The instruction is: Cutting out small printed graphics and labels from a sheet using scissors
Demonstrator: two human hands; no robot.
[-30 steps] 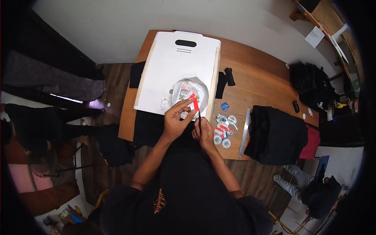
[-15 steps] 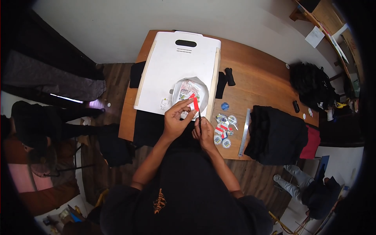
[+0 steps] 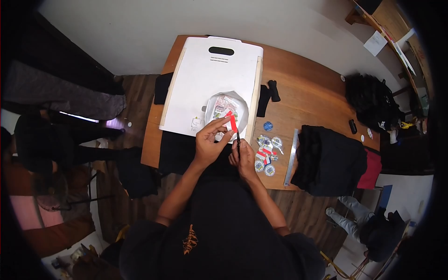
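My left hand [image 3: 210,144] pinches a small red-and-white strip [image 3: 234,123] between thumb and fingertips. My right hand [image 3: 243,159], closed around a slim black pointed tool [image 3: 238,138], is just to the right of it; whether this is scissors or tweezers is too small to tell. The tool's tip meets or nearly meets the strip's lower end. Both hands are above the near rim of a white tray-like container [image 3: 245,108], inside which printed red, white and green pieces [image 3: 223,105] lie. It sits in the near right part of a large white board [image 3: 196,79].
Right of the board, a blue round piece [image 3: 268,126] and several round clear-and-printed pieces [image 3: 269,171] lie on the wooden table [image 3: 298,88]. Beyond them are a metal ruler [image 3: 291,158], a stack of black cloth [image 3: 331,161] and a black bag [image 3: 373,100]. Other people are at both sides.
My hands, the strip and the black tool stay almost in place. At the left, another person has shifted slightly.
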